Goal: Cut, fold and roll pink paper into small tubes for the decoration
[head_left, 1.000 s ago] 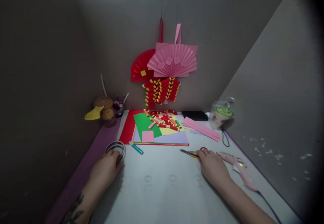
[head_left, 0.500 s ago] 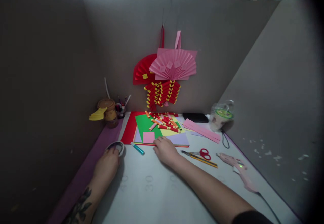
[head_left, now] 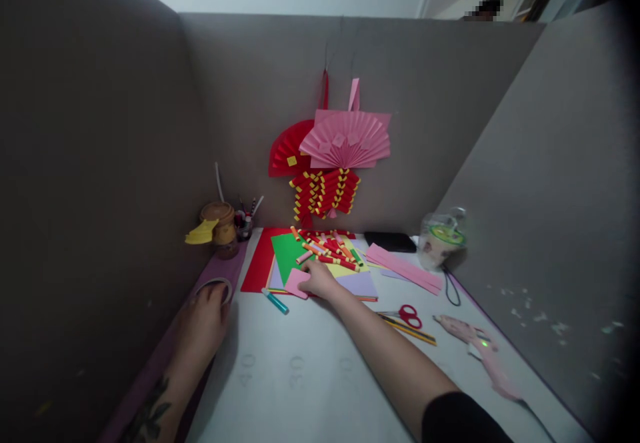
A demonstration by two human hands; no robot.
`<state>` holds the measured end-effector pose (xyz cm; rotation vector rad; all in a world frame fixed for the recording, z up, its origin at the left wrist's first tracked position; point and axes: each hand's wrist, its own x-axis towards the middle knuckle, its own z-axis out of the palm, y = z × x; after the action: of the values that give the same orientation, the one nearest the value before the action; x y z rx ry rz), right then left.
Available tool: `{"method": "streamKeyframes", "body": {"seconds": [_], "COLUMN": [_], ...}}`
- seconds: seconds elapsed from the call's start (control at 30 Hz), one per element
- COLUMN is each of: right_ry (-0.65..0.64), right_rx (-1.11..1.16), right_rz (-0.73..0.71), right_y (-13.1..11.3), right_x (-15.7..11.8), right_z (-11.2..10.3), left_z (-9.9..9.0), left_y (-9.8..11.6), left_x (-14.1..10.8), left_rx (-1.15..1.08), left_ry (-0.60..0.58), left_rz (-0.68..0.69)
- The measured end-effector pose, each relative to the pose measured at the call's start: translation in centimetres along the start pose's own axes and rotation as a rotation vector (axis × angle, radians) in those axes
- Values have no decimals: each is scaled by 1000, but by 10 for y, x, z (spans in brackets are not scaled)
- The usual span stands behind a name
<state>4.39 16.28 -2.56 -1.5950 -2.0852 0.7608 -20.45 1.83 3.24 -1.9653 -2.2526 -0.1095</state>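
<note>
At the table's left edge my left hand (head_left: 206, 313) is closed on the rim of a white ring, which looks like a roll of tape (head_left: 227, 289). My right hand (head_left: 319, 280) reaches to the middle of the table, its fingers pinching a small pink paper square (head_left: 296, 283) by the right side. Under that square lies a stack of coloured paper (head_left: 357, 284), with a green sheet (head_left: 283, 256) on top. Several small rolled paper tubes (head_left: 340, 263) are heaped on the stack. A teal glue tube (head_left: 276, 301) lies just in front.
Red scissors (head_left: 411, 316) and yellow pencils (head_left: 417, 334) lie right of my forearm, with a pink glue gun (head_left: 483, 353) beyond. Pink strips (head_left: 405, 268), a black phone (head_left: 390, 241) and two drink cups (head_left: 224, 236) stand or lie around. Paper fans (head_left: 345, 139) hang on the partition.
My right hand has closed on the pink square and tilted it. My left hand has shifted slightly left with the tape roll. The whole view has moved a little.
</note>
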Motion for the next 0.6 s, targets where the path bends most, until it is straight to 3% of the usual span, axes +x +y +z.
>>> {"method": "streamKeyframes", "body": {"seconds": [0.13, 0.2, 0.23, 0.27, 0.33, 0.4, 0.5, 0.6], "right_ry": [74, 105, 119, 133, 153, 164, 192, 192], "right_rx": [164, 276, 333, 388, 470, 550, 695, 801], "right_rz": [2, -3, -5, -8, -10, -10, -4, 19], "right_y": [3, 3, 3, 5, 10, 18, 34, 48], "right_x": [-8, -16, -21, -28, -46, -65, -89, -99], "right_z": [0, -1, -2, -3, -8, -13, -18, -17], "left_z": [-29, -31, -27, -20, 0, 22, 48, 62], "left_y": [31, 55, 68, 82, 108, 130, 151, 158], "left_x": [-1, 4, 8, 12, 20, 23, 19, 12], "left_rx": [-156, -427, -607, -779, -1038, -1280, -1524, -1538], "left_ry": [-99, -161, -175, -163, -98, -135, -388, -453], "left_rz": [162, 291, 325, 274, 56, -53, 59, 124]}}
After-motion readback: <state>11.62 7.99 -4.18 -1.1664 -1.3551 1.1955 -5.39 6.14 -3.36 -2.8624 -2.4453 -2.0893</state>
